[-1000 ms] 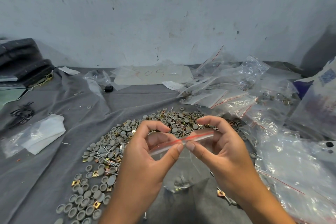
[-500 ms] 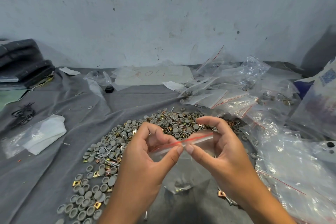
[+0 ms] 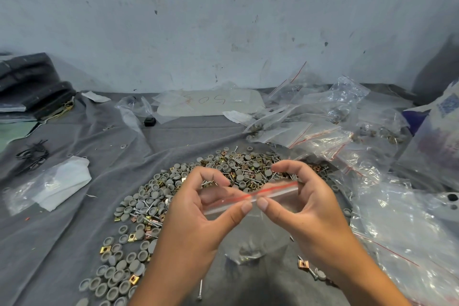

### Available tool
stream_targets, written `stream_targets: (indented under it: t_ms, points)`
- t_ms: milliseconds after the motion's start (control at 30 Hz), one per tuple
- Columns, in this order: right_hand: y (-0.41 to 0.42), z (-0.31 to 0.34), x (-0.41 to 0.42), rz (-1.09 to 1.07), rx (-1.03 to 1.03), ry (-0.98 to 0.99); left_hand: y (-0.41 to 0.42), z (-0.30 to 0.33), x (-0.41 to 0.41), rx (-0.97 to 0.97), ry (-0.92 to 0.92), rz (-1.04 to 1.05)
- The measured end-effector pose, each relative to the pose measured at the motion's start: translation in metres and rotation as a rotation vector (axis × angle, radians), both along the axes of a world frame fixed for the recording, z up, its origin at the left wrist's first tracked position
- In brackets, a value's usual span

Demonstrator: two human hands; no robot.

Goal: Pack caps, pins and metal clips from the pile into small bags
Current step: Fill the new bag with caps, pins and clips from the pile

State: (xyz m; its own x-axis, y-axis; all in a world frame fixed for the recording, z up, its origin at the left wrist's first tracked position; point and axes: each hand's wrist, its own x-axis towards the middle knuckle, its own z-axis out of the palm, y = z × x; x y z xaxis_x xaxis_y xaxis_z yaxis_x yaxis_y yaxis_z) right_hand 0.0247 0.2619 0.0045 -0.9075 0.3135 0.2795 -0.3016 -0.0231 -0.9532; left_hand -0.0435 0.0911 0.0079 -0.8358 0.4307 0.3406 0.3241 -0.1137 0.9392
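Observation:
A small clear zip bag (image 3: 258, 231) with a red-lined top hangs between both hands above the grey cloth; a few parts sit in its bottom corner. My left hand (image 3: 198, 216) pinches the left end of the zip strip between thumb and fingers. My right hand (image 3: 305, 206) pinches the right end the same way, the two thumbs almost touching. Behind and to the left spreads the pile (image 3: 159, 204) of grey round caps, thin metal pins and brass square clips.
A heap of clear zip bags (image 3: 323, 131) lies at the back right, and larger plastic bags (image 3: 409, 231) lie at the right. A white-filled bag (image 3: 57, 184) and black ties (image 3: 32, 154) sit left. Loose pins and a clip (image 3: 304, 264) lie near my wrists. A wall stands behind.
Both hands have stayed on the bag's zip strip. The thumbs have slid slightly along it and the bag has shifted a little.

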Motion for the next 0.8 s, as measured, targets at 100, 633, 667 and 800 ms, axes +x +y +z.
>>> stream_targets:
  t_ms: [100,633,667,800]
  points:
    - [0.0051,0.0003,0.0006,-0.029,0.017,0.001,-0.004,-0.0013,-0.0037,0.003,-0.041,0.028]
    - [0.0058,0.0029,0.002,0.024,0.02,-0.031,-0.0069,-0.0024,-0.0059,0.022,-0.051,0.074]
    - [0.0059,0.0027,0.0018,0.015,0.016,-0.027,-0.0072,-0.0023,-0.0058,0.016,-0.052,0.07]
    - [0.0075,0.0033,0.0017,-0.038,0.005,-0.014,-0.0108,-0.0032,-0.0075,0.017,-0.064,0.065]
